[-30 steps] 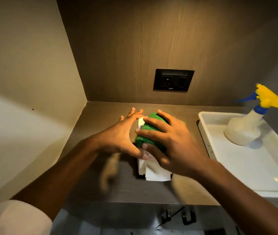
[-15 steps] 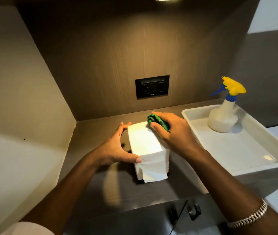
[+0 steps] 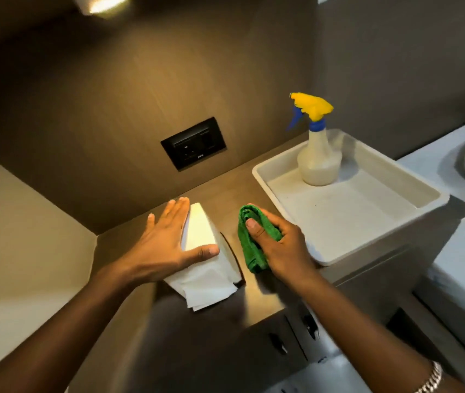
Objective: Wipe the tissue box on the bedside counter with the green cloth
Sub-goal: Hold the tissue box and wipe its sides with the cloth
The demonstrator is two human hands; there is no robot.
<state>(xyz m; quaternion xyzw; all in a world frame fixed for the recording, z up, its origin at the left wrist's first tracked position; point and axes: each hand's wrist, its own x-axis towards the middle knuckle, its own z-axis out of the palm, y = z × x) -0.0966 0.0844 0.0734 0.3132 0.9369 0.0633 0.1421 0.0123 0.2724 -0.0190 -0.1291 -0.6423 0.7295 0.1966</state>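
2 hands: left hand (image 3: 166,245) spread flat on tissue box (image 3: 205,251); right hand (image 3: 279,251) gripping green cloth (image 3: 249,242), now off box.

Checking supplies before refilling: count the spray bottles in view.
1. The spray bottle stands upright in the far corner of the white tray, right of the cloth. Others may sit outside the frame.

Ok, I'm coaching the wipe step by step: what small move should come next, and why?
Probably bring the right hand with the green cloth back left onto the tissue box. The cloth now sits beside the box, apparently apart from it, while the left hand lies flat on the box's top and left side.
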